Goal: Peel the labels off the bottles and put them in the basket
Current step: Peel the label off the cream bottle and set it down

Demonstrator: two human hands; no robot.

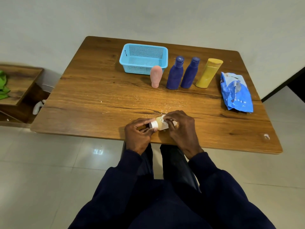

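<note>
We grasp a small yellowish bottle (158,123) held sideways at the near edge of the wooden table (99,96), centre frame. Our left hand (137,135) curls round its white-capped end, and our right hand (180,128) pinches its white label (164,127). The blue basket (143,47) stands upper centre, well apart.

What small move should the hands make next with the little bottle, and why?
Probably peel the white label further off: the left hand grips the small bottle at its cap end, the right hand pinches the label, and the basket looks empty.
</note>
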